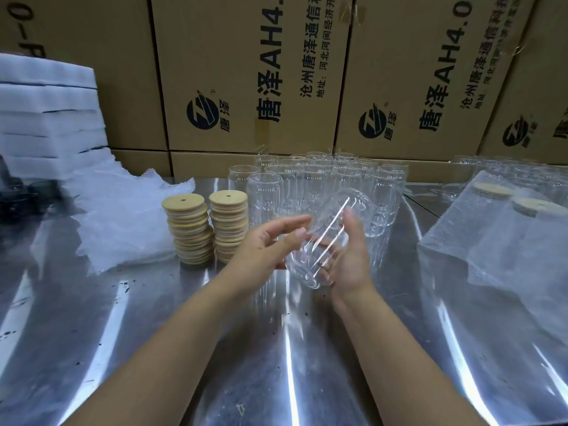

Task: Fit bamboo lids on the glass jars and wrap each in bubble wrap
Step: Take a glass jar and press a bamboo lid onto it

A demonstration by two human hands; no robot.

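Glass jar (322, 241), clear and cylindrical, is being held tilted over the shiny metal surface's (153, 333) middle; the right hand (353, 262) is cupping it, fingers curled beneath; the left hand (264, 250) is touching its side with straight fingers; round bamboo lids (228, 222) are standing stacked toward the far edge.

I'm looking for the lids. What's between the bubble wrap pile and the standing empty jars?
A stack of bamboo lids and a second stack stand there side by side on the shiny table, seen in the head view.

Tan lids (188, 232), clear jars (325, 179), brown cartons (246, 72)
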